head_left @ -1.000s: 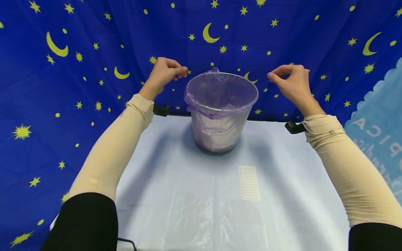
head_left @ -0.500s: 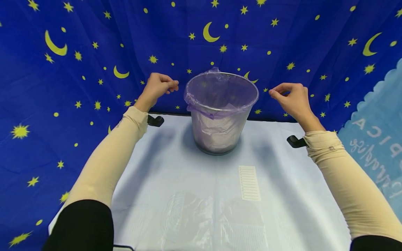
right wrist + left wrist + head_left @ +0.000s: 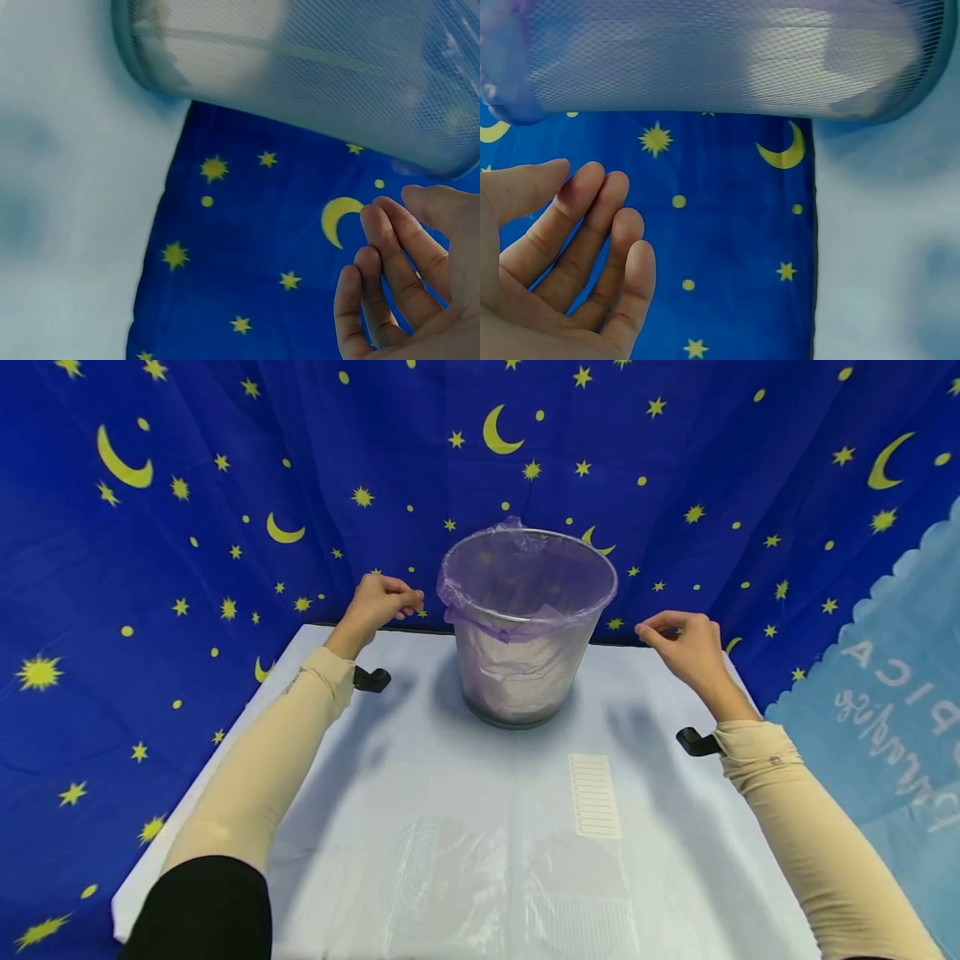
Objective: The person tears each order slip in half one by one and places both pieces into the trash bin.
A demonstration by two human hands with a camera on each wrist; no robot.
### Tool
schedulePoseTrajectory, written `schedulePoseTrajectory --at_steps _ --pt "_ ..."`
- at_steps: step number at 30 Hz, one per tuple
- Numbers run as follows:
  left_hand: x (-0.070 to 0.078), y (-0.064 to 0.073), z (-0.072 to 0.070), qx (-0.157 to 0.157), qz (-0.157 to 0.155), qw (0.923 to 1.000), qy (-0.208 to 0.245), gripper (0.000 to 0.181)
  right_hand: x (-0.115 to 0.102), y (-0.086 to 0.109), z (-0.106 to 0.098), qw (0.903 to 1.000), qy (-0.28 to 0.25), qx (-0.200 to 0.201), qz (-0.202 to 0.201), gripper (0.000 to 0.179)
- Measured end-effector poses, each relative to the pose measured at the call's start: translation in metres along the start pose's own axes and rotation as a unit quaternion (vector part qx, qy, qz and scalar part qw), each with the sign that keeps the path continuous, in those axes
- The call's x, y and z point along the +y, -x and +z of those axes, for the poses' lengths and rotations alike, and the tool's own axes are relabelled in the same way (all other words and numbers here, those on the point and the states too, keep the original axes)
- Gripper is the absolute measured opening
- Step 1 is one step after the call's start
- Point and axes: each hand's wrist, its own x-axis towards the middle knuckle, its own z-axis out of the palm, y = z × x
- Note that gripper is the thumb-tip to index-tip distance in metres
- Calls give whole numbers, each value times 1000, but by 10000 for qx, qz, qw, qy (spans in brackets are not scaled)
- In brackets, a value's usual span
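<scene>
A mesh wastebasket [image 3: 517,681] stands upright at the far side of the table, its silvery rim facing up. Inside it hangs a thin purple trash bag [image 3: 525,572], folded over the rim, with a tuft sticking up at the back. My left hand [image 3: 378,603] hovers to the left of the basket, apart from it; its fingers [image 3: 581,199] are loosely bent and hold nothing. On the other side, my right hand [image 3: 688,647] is in the air to the right of the basket, also holding nothing, its fingers [image 3: 390,232] relaxed.
The white table [image 3: 450,777] has a clear plastic cover. A ruled paper strip [image 3: 595,795] lies in front of the basket. Behind the table hangs a blue curtain [image 3: 420,460] with yellow moons and stars, and a light blue lettered cloth [image 3: 885,718] is at the right.
Both hands have come down, away from rim height. The left also drew slightly outward from the basket. Wastebasket and bag stay where they were.
</scene>
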Motion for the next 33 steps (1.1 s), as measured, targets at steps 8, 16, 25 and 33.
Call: schedulePoseTrajectory --at_steps 8,16,25,33 --pt "-21 2 7 -33 -112 9997 222 27 20 18 19 9999 -116 -47 -1 27" --pt "-46 9 16 -14 -161 9996 212 26 37 35 40 9995 -280 50 109 21" --pt "-68 11 34 -149 -205 9991 343 34 53 51 51 9995 -245 63 177 19" --pt "-86 21 44 -213 -323 9988 289 37 61 69 69 9963 -715 -43 467 17"
